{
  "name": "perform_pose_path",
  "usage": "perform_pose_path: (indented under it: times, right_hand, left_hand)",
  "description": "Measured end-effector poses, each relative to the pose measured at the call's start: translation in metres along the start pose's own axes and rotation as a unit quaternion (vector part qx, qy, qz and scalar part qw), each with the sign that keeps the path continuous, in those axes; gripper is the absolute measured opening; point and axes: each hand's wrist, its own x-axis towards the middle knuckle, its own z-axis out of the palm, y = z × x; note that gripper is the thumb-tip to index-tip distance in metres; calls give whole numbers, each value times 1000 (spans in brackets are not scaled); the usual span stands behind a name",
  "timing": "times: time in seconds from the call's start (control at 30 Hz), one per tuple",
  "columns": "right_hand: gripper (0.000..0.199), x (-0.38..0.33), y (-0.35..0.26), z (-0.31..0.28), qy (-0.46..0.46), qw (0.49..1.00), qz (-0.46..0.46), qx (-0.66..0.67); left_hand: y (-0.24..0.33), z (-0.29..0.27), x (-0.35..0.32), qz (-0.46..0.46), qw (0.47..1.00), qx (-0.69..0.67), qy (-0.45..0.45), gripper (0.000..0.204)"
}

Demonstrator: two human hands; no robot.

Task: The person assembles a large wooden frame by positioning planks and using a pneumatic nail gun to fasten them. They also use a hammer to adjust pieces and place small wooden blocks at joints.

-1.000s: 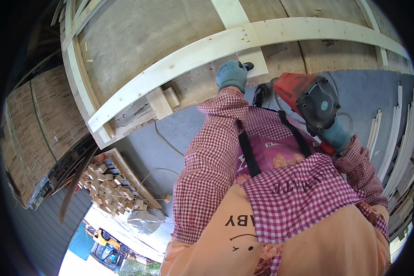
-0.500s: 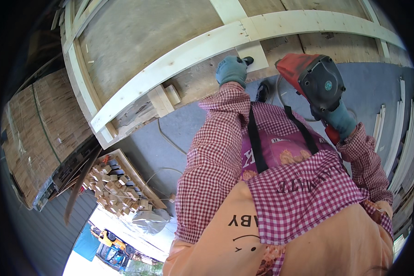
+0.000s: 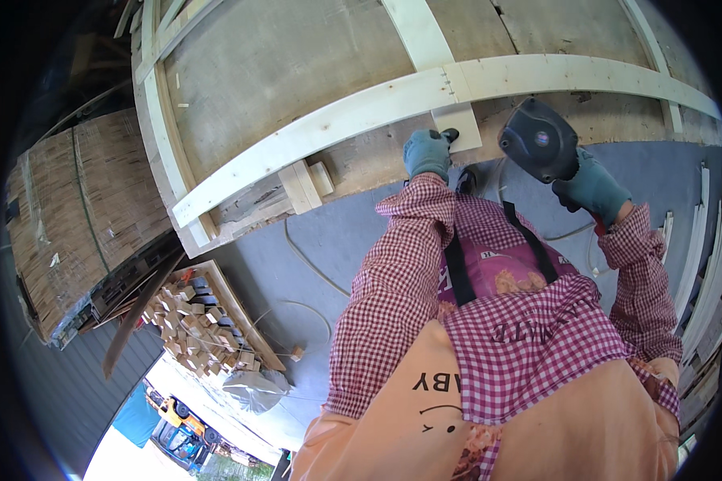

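My left hand (image 3: 427, 154), in a grey-blue glove with dark fingertips, is closed at the left side of the short pale board (image 3: 462, 131) under the long rail. The thumb lies over that board; the curled fingers are partly hidden. In my right hand (image 3: 594, 188), gloved alike, is a nail gun (image 3: 539, 141), wrapped by its handle. Its dark rounded housing faces up and hides its nose. It is held to the right of the board, apart from it. A long pale wooden rail (image 3: 361, 117) crosses the plywood panel (image 3: 297, 68) ahead of both hands.
A small wood block (image 3: 301, 186) lies at the panel's near edge. Air hose (image 3: 313, 266) loops over the grey floor. Cut wood pieces (image 3: 200, 329) are stacked at lower left, near a strapped sheet stack (image 3: 80, 216). Long strips (image 3: 694, 248) lie at right.
My right hand has brought the nail gun leftward, closer to the board, and turned it so its red side no longer shows. My left hand keeps its place at the board; the whole view has shifted.
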Motion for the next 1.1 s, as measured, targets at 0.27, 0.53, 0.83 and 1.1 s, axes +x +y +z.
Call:
perform_pose_path:
  times: [0.27,0.53,0.83,1.1]
  right_hand:
    - [29,28,-66,-8,-96,981,38,-166]
    - [19,12,-85,-33,-78,938,-14,-337]
    - [26,19,-88,-25,-72,925,12,-372]
    - [25,19,-89,-32,-92,926,35,-364]
  left_hand:
    - [-8,-22,-17,-16,998,24,59,29]
    - [8,8,-2,98,994,2,56,33]
    - [-19,16,11,57,996,42,58,33]
    - [-16,16,22,25,999,16,12,28]
